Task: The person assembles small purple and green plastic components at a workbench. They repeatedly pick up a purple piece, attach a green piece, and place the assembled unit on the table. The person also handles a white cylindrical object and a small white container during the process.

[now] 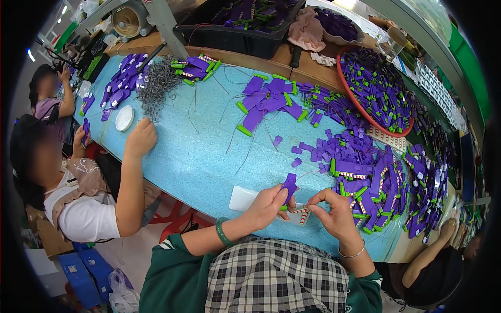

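Observation:
My left hand (271,204) is closed on a purple plastic piece (289,183), held upright between thumb and fingers, with a bit of green at its lower end. A red-and-white striped strip (298,211) stretches from beside that piece toward my right hand (336,215). The thumb and forefinger of my right hand are pinched together at the strip's end. Under both hands lies a white sheet (241,199) with more striped strip at its right end. A thin wire rises from near the purple piece toward the right.
Purple-and-green pieces with striped strips (373,190) are heaped to my right. Loose small purple parts (336,148) lie beyond. A red round basket (343,78) and a black crate (229,39) hold more. Co-workers sit left and right; one reaches toward tangled grey metal parts (156,86).

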`<state>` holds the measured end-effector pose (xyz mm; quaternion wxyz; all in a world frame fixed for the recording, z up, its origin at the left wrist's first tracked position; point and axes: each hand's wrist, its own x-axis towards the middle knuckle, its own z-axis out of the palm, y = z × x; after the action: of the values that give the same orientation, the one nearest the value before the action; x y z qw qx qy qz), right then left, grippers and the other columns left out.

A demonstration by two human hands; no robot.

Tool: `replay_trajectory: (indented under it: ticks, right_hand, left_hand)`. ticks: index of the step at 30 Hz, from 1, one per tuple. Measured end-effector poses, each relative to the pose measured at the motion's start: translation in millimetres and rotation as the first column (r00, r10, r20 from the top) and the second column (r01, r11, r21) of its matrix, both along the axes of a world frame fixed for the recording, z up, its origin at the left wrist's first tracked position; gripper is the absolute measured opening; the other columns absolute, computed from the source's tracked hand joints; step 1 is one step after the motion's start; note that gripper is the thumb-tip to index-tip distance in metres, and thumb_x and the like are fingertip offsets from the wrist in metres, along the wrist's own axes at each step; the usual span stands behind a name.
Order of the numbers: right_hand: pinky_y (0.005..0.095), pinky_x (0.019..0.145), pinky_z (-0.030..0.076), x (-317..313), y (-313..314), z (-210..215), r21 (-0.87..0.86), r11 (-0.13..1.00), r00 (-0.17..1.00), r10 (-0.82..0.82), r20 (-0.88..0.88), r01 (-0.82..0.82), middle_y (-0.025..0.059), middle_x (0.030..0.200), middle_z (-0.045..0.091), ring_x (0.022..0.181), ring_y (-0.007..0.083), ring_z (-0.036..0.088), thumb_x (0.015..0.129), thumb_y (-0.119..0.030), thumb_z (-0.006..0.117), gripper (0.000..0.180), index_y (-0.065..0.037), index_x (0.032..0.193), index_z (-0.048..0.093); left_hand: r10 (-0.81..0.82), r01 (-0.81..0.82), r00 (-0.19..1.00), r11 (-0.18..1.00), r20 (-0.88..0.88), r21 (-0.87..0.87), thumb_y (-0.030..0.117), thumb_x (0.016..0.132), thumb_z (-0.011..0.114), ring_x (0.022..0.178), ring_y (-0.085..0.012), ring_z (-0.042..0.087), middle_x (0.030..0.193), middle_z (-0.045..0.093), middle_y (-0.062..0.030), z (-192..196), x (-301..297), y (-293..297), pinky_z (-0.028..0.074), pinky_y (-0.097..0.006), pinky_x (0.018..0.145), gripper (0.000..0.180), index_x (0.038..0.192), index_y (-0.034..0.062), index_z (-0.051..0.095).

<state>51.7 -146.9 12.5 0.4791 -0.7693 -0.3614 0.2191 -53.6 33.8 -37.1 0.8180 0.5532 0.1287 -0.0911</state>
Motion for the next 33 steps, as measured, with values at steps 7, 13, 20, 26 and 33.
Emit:
replay_trajectory:
  ticks: [7,13,20,26,33]
  right_hand:
    - [0.0316,0.064,0.047,-3,0,-6,-0.017,1.000,1.000,0.016,0.012,-0.016,0.0088,0.075,0.064,0.071,0.0229,0.062,0.075,-0.004,0.072,0.012,-0.002,0.080,0.061]
    - [0.0314,0.064,0.047,-3,-1,-7,0.020,1.000,0.997,0.013,-0.071,-0.011,0.0088,0.076,0.064,0.071,0.0221,0.063,0.076,-0.005,0.071,0.012,-0.001,0.080,0.061]
    - [0.0301,0.066,0.047,6,8,5,0.002,1.000,1.000,0.006,-0.022,-0.006,0.0083,0.076,0.064,0.071,0.0196,0.062,0.077,-0.003,0.070,0.011,-0.001,0.081,0.060]
    - [0.0344,0.065,0.048,4,16,4,0.030,0.999,0.957,0.033,0.288,-0.043,0.0103,0.080,0.063,0.073,0.0256,0.061,0.075,-0.004,0.070,0.017,-0.002,0.087,0.059]
    - [0.0259,0.065,0.048,-12,10,-16,0.164,0.940,0.949,-0.274,-0.158,0.299,0.0077,0.087,0.061,0.076,0.0143,0.060,0.078,-0.004,0.069,0.021,-0.002,0.096,0.060]
  left_hand:
    - [-0.026,0.005,0.996,0.972,0.085,0.233,0.026,0.103,0.033,0.071,-0.0135,0.062,0.088,0.061,-0.0078,1,-3,0,0.053,-0.024,0.053,0.035,0.115,-0.0020,0.052]
    - [-0.033,0.016,0.995,0.982,0.089,0.187,0.023,0.102,0.036,0.071,-0.0119,0.061,0.086,0.061,-0.0071,5,-2,-2,0.051,-0.024,0.052,0.030,0.109,-0.0007,0.054]
    - [-0.083,0.085,0.996,0.994,0.044,-0.061,0.019,0.096,0.053,0.066,-0.0079,0.055,0.083,0.059,-0.0030,8,3,-6,0.048,-0.022,0.051,0.020,0.104,0.0018,0.060]
    - [-0.062,0.063,0.997,0.998,-0.045,0.023,0.015,0.092,0.061,0.055,-0.0083,0.055,0.074,0.060,-0.0031,13,3,-3,0.045,-0.022,0.049,0.015,0.090,0.0007,0.061]
    - [0.080,-0.082,0.996,0.995,-0.038,-0.054,0.016,0.093,0.059,0.059,-0.0098,0.057,0.074,0.061,-0.0044,14,6,-6,0.047,-0.023,0.049,0.015,0.091,0.0009,0.060]
